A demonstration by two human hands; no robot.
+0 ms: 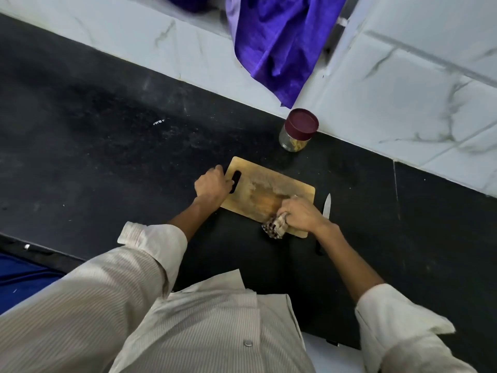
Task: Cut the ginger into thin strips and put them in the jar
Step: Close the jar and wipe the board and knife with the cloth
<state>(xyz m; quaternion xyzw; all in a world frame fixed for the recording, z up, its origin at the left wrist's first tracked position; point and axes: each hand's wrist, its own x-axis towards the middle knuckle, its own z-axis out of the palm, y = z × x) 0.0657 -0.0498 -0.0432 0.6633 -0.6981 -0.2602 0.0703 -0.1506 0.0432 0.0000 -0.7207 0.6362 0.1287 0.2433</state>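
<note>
From the head view, the left hand (212, 184) grips the cutting board (293, 188) by its handle slot while the right hand (301, 214) presses a checked cloth (274, 226) onto it, apparently cleanup, with ginger strips in the lidded jar (298, 130) and the knife (326, 207) lying beside the board.

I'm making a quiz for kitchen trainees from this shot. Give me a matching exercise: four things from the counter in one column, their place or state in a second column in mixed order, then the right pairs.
Things:
1. jar
2. knife
3. checked cloth
4. cutting board

Places or states:
A. gripped at its handle-slot end by the left hand
B. lying on the dark counter, right of the board
C. standing by the tiled wall, maroon lid on
D. bunched under the right hand on the board

Pairs: 1-C, 2-B, 3-D, 4-A
</note>
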